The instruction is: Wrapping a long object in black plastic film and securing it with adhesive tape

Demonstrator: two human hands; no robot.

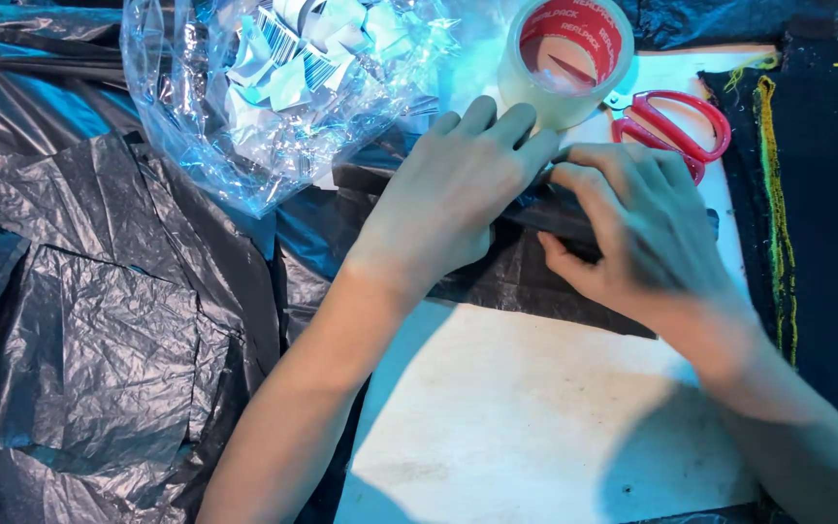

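Black plastic film, thin and crinkled, is what both hands work on: a folded black plastic packet [535,254] lies on the pale bench [535,427], near its far edge, and both hands rest on top of it. The left hand [453,194] lies palm down over the packet's left part, its fingers [497,126] stretched out flat and close together, pressing rather than gripping, with the tips just short of the roll of clear tape [566,60]. The right hand [642,238] sits on the packet's right part with its fingers bent and the thumb tucked low against the film, so that it seems to pinch a fold of the plastic, though the exact hold is partly hidden. The two hands touch each other at the fingertips. Just beyond the right hand lie red-handled scissors [676,126], beside the tape roll. To the left, a clear plastic bag [244,116] holds white paper labels with striped codes. More sheets of black plastic [99,320] cover the left side, and a dark cloth with yellow stitching [807,194] lies at the right edge.
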